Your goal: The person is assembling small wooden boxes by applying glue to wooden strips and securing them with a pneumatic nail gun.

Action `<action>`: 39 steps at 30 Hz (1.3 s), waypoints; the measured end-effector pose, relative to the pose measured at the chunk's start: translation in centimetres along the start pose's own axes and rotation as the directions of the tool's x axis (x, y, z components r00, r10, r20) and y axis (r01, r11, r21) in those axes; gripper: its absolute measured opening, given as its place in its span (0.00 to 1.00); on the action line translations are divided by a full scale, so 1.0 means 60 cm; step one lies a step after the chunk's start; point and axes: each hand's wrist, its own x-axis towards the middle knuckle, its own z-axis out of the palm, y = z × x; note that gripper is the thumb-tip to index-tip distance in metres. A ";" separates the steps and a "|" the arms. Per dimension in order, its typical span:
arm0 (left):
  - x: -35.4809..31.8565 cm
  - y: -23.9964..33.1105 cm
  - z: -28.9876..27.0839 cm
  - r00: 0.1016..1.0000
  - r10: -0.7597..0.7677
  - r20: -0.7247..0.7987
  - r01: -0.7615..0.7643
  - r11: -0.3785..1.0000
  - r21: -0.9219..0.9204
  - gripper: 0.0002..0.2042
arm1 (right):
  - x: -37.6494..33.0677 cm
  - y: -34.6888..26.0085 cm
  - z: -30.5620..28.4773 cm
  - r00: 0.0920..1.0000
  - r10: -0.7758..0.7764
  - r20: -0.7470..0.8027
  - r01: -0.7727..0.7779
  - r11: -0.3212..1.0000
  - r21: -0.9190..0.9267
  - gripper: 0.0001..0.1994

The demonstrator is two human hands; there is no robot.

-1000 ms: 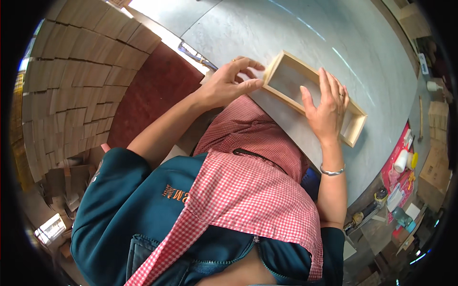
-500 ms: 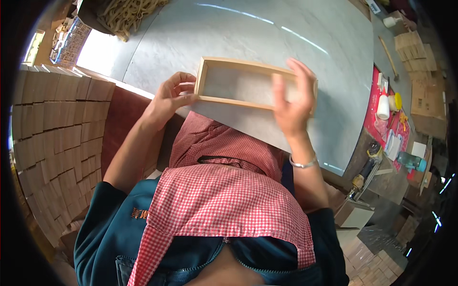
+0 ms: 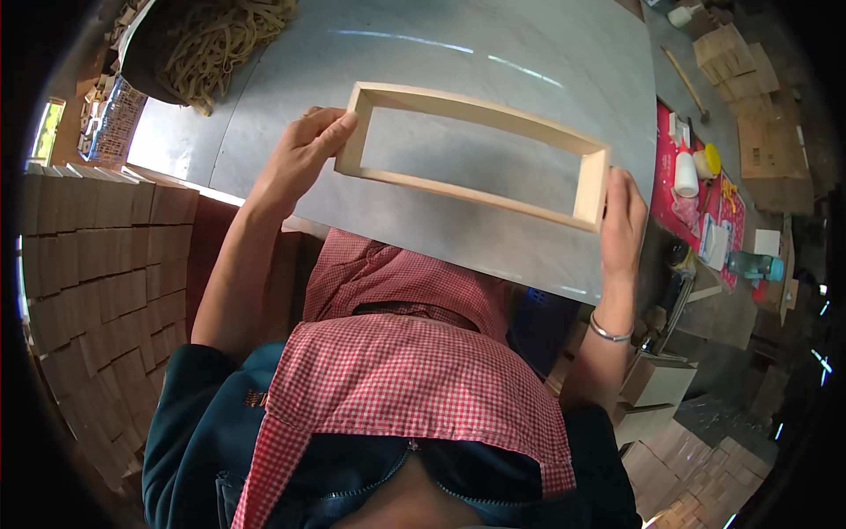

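Between my two hands is a rectangular wooden frame [image 3: 476,106], pale, long and open through the middle, with the grey tabletop showing inside it. My left hand [image 3: 304,154] closes on its left short side, thumb along the outer face. At the other short side, my right hand [image 3: 622,216] presses its fingers against the outer end; a bracelet is on that wrist. The frame is tilted, its right end nearer to me than its left, and looks lifted off the table.
The grey table [image 3: 423,62] spreads out beyond the frame. At the far left a dark container holds tan bands [image 3: 220,48]. Stacked wooden pieces [image 3: 101,256] rise at my left. To the right are a white bottle [image 3: 686,175], a hammer [image 3: 687,84] and a clear blue-capped bottle [image 3: 753,265].
My right hand, blurred above the frame's right part before, now grips its right end. The frame has come up closer and turned, its right end swinging toward me.
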 end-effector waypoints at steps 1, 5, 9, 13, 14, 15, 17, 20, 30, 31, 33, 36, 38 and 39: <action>0.009 -0.018 0.001 0.998 -0.056 0.024 0.055 0.998 0.024 0.17 | 0.012 0.024 0.005 1.000 -0.002 -0.004 0.002 1.000 0.005 0.15; 0.021 -0.042 0.003 0.980 -0.182 0.081 0.176 0.981 0.081 0.20 | 0.022 0.075 0.018 0.975 0.167 0.149 -0.144 0.977 -0.158 0.14; 0.011 -0.041 0.001 0.966 -0.230 0.118 0.216 0.969 0.122 0.25 | -0.007 0.082 0.010 0.968 0.182 0.170 -0.197 0.978 0.072 0.13; 0.015 -0.027 0.004 0.960 -0.257 0.110 0.241 0.960 0.146 0.29 | -0.028 0.087 0.003 0.946 0.223 0.235 -0.280 0.927 0.248 0.18; 0.013 -0.030 0.003 0.962 -0.253 0.107 0.237 0.961 0.139 0.29 | -0.032 0.092 0.002 0.939 0.229 0.257 -0.297 0.916 0.270 0.18; 0.011 -0.034 0.001 0.963 -0.248 0.103 0.234 0.963 0.132 0.30 | -0.034 0.098 0.001 0.931 0.233 0.280 -0.313 0.904 0.291 0.18; 0.005 -0.039 -0.002 0.965 -0.230 0.125 0.215 0.969 0.125 0.30 | -0.033 0.100 0.001 0.934 0.203 0.294 -0.290 0.913 0.289 0.18; 0.005 -0.037 0.002 0.963 -0.255 0.091 0.244 0.962 0.123 0.31 | -0.021 0.128 -0.019 0.944 0.098 0.316 -0.167 0.966 0.197 0.18; 0.001 -0.034 0.011 0.969 -0.234 0.077 0.225 0.968 0.108 0.30 | 0.211 0.329 -0.331 0.786 -0.106 -0.610 -0.481 0.514 -0.710 0.30; -0.004 -0.032 0.014 0.973 -0.227 0.048 0.221 0.969 0.110 0.30 | 0.222 0.323 -0.329 0.798 0.009 -0.602 -0.539 0.456 -0.708 0.31; -0.013 -0.026 0.021 0.977 -0.214 -0.007 0.214 0.970 0.115 0.30 | 0.236 0.312 -0.323 0.775 0.239 -0.584 -0.631 0.314 -0.709 0.33; -0.032 -0.049 0.016 0.992 -0.125 -0.034 0.129 0.977 0.169 0.27 | 0.236 0.331 -0.327 0.758 0.154 -0.633 -0.618 0.477 -0.624 0.34; -0.029 -0.073 0.029 0.999 -0.031 -0.031 0.035 0.992 0.119 0.25 | 0.226 0.359 -0.390 0.749 0.035 -0.661 -0.538 0.615 -0.576 0.33; -0.030 -0.076 0.030 0.999 0.053 -0.006 -0.050 0.960 0.276 0.24 | 0.214 0.362 -0.383 0.690 -0.068 -0.721 -0.453 0.736 -0.503 0.32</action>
